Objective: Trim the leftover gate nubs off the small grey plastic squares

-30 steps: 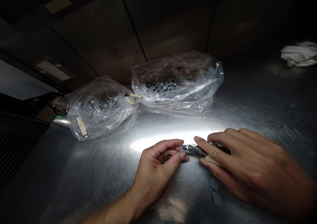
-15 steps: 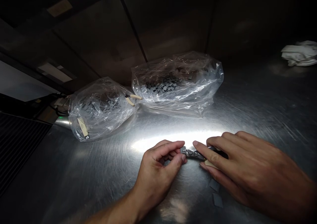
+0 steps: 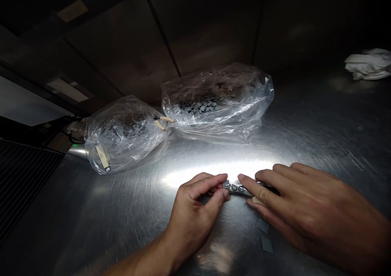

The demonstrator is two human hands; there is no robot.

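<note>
Between thumb and forefinger, my left hand (image 3: 197, 211) pinches a small grey flat piece (image 3: 225, 184). The metal jaws of a pair of nippers (image 3: 240, 189) meet that piece at its right side. My right hand (image 3: 308, 207) is closed around the nippers' handles, which look dark and cream and are mostly covered by the fingers. Under the right hand, two grey flat pieces (image 3: 266, 244) lie on the metal table. Whether the jaws are cutting into the held piece is too small to tell.
Behind the hands rest two clear plastic bags with grey pieces, a right one (image 3: 220, 123) and a left one (image 3: 134, 150). A second cream-handled tool (image 3: 165, 119) lies between them. A cream utility knife (image 3: 102, 158) is at the left bag. A white cloth (image 3: 368, 64) sits far right.
Both hands keep nearly the same hold on the grey piece and the nippers. The view has shifted very slightly; nothing was let go or taken up.
</note>
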